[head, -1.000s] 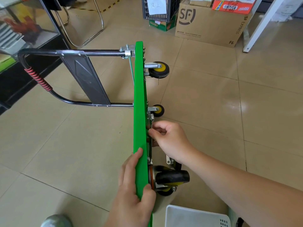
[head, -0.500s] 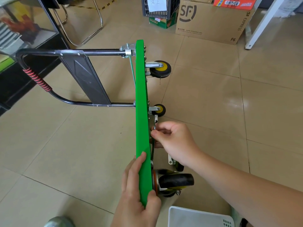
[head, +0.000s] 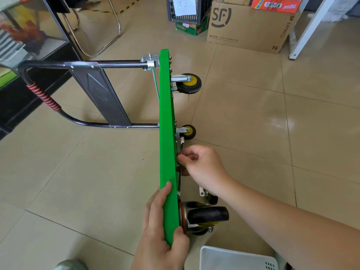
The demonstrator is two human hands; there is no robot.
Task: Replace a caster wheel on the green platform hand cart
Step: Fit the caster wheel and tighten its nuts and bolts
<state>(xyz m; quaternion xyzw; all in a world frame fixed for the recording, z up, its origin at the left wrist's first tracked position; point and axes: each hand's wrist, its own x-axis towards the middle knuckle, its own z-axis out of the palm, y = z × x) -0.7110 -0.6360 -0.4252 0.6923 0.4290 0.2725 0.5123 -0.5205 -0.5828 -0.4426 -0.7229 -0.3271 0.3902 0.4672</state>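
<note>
— What's closest?
— A white bin [head: 233,258], cut off by the bottom edge. Next is the left hand [head: 161,234], clamping the near edge of the cart [head: 167,133], with fingers flat on the top face and thumb hooked over the underside.

— How does the cart sit?
— It stands on its side on the floor [head: 253,123], the green deck edge-on, so little of the underside shows. A black caster [head: 208,215] juts out right beside the thumb.

— And the right hand?
— The right hand [head: 204,166] has its fingers curled round a silver wrench [head: 181,145], held close along the underside about midway up the deck. What the wrench head sits on is hard to make out.

— Anything behind the forearm?
— A loose caster [head: 212,199] apart from the deck, partly covered by the wrist.

— Farther?
— A small wheel [head: 189,131] with a yellow hub sits just past the wrench. A far wheel [head: 190,83] is near the end. The black handle [head: 78,65] reaches left, red wrap on its bend, and a cardboard box [head: 247,26] lies beyond.
</note>
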